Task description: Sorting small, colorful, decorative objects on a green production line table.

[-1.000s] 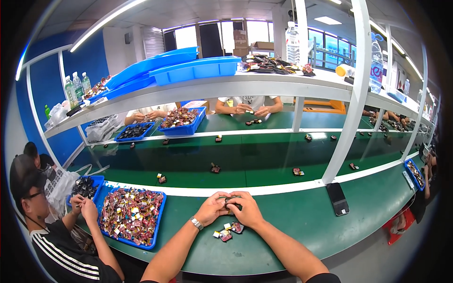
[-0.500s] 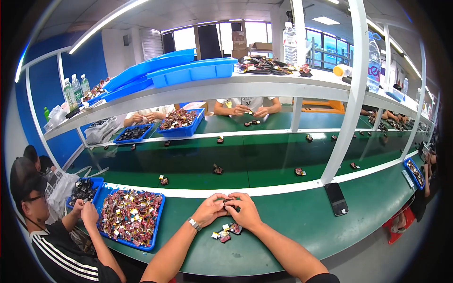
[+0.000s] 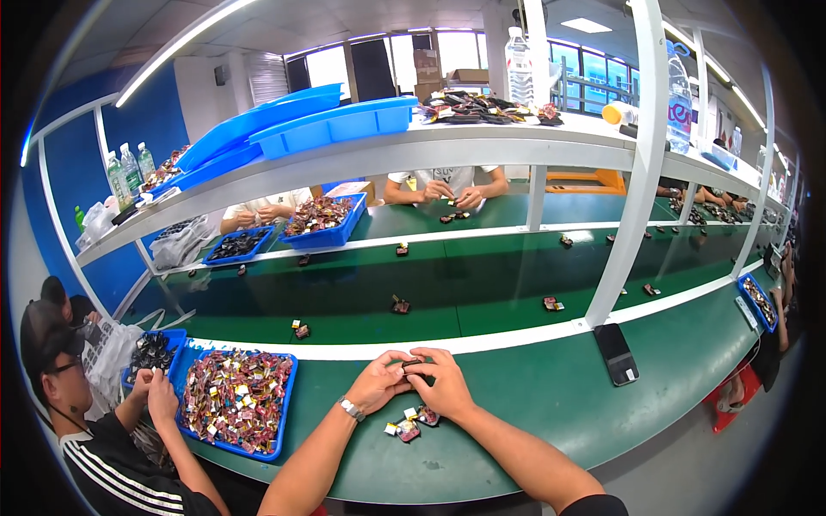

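My left hand (image 3: 381,380) and my right hand (image 3: 442,381) meet over the green bench, fingertips pinched together on one small dark part (image 3: 411,364) held between them. A watch sits on my left wrist. Just below my hands a little pile of small coloured parts (image 3: 407,424) lies on the green bench top (image 3: 533,404). To my left stands a blue tray (image 3: 232,404) heaped with the same mixed coloured parts.
A dark phone (image 3: 616,353) lies on the bench to my right. A green conveyor belt (image 3: 447,292) carries scattered small parts. A co-worker (image 3: 103,439) sits at my left by another blue tray. People work across the belt. A white shelf overhead holds blue bins and bottles.
My hands stay together at the same spot, fingers shifting slightly on the small part. The co-worker's hands at the left move a little.
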A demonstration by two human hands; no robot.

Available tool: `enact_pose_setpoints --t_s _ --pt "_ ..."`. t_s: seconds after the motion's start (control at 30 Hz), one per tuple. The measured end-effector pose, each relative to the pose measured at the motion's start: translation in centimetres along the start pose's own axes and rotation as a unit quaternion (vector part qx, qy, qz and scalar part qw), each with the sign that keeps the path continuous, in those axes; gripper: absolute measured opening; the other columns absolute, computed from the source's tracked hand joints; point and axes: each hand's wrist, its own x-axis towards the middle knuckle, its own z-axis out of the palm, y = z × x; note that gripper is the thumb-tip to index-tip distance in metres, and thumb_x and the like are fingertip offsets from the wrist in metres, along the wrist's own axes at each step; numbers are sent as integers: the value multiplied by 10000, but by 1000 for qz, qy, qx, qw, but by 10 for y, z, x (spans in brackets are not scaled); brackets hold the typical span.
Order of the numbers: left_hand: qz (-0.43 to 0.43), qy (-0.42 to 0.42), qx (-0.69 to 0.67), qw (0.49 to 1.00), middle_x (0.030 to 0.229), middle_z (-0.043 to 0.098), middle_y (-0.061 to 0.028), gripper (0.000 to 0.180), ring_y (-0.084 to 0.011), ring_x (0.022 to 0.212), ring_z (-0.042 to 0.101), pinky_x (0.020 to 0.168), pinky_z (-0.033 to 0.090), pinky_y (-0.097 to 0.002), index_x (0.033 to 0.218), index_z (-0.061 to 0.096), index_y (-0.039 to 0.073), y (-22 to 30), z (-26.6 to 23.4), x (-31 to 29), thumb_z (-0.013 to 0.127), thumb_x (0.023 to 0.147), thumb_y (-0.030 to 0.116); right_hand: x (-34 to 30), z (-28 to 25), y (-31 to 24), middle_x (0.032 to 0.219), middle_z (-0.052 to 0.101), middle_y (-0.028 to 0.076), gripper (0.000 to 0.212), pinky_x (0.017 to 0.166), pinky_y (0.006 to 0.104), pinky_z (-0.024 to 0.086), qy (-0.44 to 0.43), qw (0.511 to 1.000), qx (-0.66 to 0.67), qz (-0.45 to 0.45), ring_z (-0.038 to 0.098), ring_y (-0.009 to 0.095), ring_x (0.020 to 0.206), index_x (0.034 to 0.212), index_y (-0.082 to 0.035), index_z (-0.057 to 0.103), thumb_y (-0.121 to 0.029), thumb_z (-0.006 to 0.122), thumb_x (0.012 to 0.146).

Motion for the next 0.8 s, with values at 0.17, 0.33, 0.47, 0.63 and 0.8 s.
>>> enact_pose_setpoints --t_s 0.17,0.33,0.47,0.63,0.8 --pt "19 11 11 1000 1302 533 -140 241 -222 1169 561 1019 477 -410 1186 496 60 -1 0 -1 567 964 120 1 2 0 1198 623 78 162 945 388 462 -7 1000 16 -6 540 282 1124 940 -80 734 -78 703 781" --pt "11 -6 -19 1000 1303 533 -143 238 -230 1170 560 1023 475 -411 1182 496 61 0 -2 0 569 962 116 1 0 -1 1223 616 66 156 950 382 465 -8 1000 16 14 534 273 1143 936 -89 739 -82 709 783" --pt "6 -31 -44 999 1309 531 -148 234 -241 1174 558 1018 475 -412 1173 498 66 0 -5 1 576 956 107 1 -1 5 1232 615 56 154 946 375 470 -14 999 22 19 533 265 1147 933 -91 740 -80 711 783" --pt "21 -13 -29 999 1322 526 -155 220 -239 1171 561 1013 481 -414 1155 499 71 -4 -5 0 582 952 98 2 -1 1 1288 583 74 160 980 378 455 -22 999 38 3 499 280 1201 943 -93 737 -72 705 788" --pt "35 -2 -13 999 1316 531 -154 210 -227 1161 569 995 499 -403 1149 497 72 -3 -7 -1 576 956 93 5 -1 -5 1314 556 88 157 1010 391 429 -21 999 26 -31 478 298 1226 952 -54 719 -65 680 801"
